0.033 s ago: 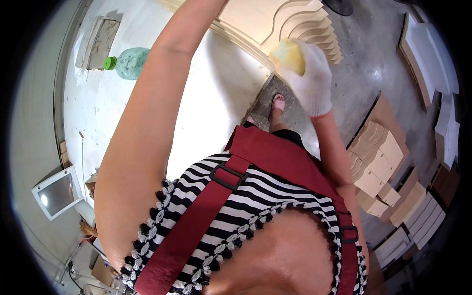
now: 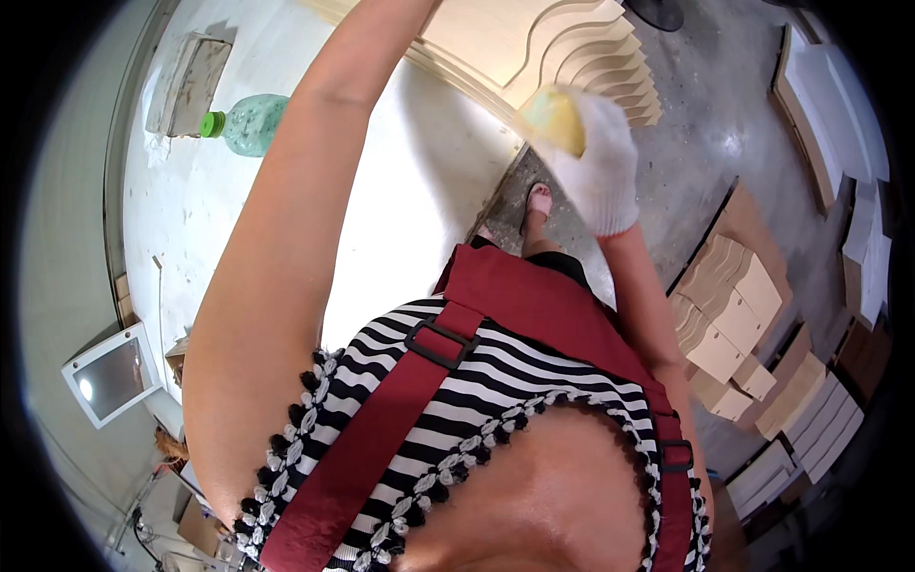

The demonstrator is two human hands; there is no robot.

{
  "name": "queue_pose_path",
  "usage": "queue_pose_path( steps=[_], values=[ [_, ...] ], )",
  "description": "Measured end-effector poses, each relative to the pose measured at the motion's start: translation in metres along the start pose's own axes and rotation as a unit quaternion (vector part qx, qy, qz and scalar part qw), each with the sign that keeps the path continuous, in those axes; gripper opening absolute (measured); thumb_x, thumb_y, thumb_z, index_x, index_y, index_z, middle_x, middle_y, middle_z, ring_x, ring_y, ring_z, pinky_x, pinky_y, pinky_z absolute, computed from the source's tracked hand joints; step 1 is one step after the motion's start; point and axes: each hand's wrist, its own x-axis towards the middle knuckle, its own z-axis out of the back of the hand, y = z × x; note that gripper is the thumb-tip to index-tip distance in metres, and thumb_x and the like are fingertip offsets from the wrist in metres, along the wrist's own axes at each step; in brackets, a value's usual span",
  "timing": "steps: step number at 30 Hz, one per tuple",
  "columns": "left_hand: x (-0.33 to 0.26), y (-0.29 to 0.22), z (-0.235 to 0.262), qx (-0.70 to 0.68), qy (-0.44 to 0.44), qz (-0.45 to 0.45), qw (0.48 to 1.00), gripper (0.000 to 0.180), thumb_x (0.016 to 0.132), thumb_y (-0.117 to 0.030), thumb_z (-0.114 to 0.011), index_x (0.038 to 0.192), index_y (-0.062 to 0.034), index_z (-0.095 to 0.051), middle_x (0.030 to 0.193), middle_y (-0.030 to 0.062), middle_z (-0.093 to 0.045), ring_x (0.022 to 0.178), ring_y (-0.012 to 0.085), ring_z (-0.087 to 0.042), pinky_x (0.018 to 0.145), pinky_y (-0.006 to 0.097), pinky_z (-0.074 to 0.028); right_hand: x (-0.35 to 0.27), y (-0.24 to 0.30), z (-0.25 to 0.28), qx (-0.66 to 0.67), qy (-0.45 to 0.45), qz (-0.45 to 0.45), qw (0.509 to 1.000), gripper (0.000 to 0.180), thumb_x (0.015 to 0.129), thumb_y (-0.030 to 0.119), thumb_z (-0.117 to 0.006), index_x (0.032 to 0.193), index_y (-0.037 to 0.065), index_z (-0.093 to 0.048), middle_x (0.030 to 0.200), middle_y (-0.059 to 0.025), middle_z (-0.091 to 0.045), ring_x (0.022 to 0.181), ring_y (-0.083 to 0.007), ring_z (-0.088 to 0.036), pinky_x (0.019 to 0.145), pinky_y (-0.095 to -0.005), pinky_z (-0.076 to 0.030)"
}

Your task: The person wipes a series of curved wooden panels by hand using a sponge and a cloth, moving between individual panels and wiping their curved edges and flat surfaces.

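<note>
In a white knit glove, my right hand (image 2: 600,157) is closed around a yellow and pale green piece (image 2: 555,119) that looks like a sponge or foam pad. It is at the near corner of a stack of pale wooden panels (image 2: 477,43) with wavy cut edges, fanned out in steps on the right side. Whether the pad touches the panel edge, I cannot tell. My bare left arm (image 2: 286,200) stretches up past the top edge over the panels, and its hand is outside the picture.
On the white worktable (image 2: 400,210) lies a green-capped plastic bottle (image 2: 253,126), near a worn block (image 2: 191,84). A white-framed panel (image 2: 112,374) stands at lower left. More wooden pieces (image 2: 729,310) and white boards (image 2: 810,114) are on the concrete floor at right.
My gloved right hand and the yellow piece have shifted slightly down and to the left. My left arm has barely moved.
</note>
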Motion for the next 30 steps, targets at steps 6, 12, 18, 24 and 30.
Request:
queue_pose_path(
  steps=[6,12,18,24,30],
  values=[
    [0.003,0.01,-0.001,-0.009,-0.005,-0.01,1.0,0.05,0.098,-0.045,-0.058,0.116,-0.0001,-0.072,0.114,0.019,-0.072,0.108,0.0325,-0.066,0.099,0.041,-0.049,-0.041,0.011,0.021,0.057,0.093,-0.005,0.994,0.052,0.069,0.019,-0.086,0.116,0.006,-0.069,0.106,-0.0141,-0.069,0.1,-0.0342,-0.064,0.09,-0.0426,-0.052],
    [0.013,0.023,-0.009,0.004,-0.06,-0.037,0.997,0.045,0.097,-0.041,-0.061,0.109,0.0005,-0.073,0.101,0.0165,-0.073,0.095,0.0267,-0.066,0.087,0.04,-0.051,-0.013,-0.015,0.029,0.082,-0.047,-0.096,0.991,0.049,0.07,0.018,-0.087,0.114,0.006,-0.07,0.104,-0.0138,-0.07,0.097,-0.0318,-0.066,0.087,-0.0399,-0.054],
    [0.008,0.019,0.001,-0.021,0.002,0.008,1.0,0.043,0.097,-0.04,-0.062,0.102,0.0,-0.074,0.088,0.0117,-0.071,0.084,0.02,-0.062,0.078,0.039,-0.051,-0.065,0.002,-0.002,0.067,0.091,-0.008,0.994,0.058,0.067,0.015,-0.083,0.122,0.007,-0.066,0.111,-0.013,-0.065,0.105,-0.0345,-0.06,0.091,-0.0416,-0.051],
    [0.005,0.01,0.0,-0.013,0.003,0.013,1.0,0.042,0.096,-0.04,-0.063,0.101,-0.0006,-0.075,0.087,0.0097,-0.07,0.082,0.0182,-0.061,0.076,0.037,-0.051,-0.043,-0.011,0.039,0.05,-0.036,-0.1,0.993,0.055,0.069,0.014,-0.085,0.121,0.004,-0.069,0.114,-0.0134,-0.069,0.107,-0.0313,-0.064,0.094,-0.0393,-0.052],
    [0.003,0.007,-0.002,-0.028,0.0,0.018,0.999,0.04,0.096,-0.04,-0.064,0.1,-0.0012,-0.075,0.085,0.0084,-0.071,0.08,0.0171,-0.061,0.074,0.037,-0.051,-0.068,-0.021,0.002,0.033,-0.015,-0.027,0.999,0.058,0.066,0.016,-0.086,0.119,0.005,-0.067,0.112,-0.017,-0.067,0.103,-0.0371,-0.062,0.094,-0.0433,-0.05]
  ],
)
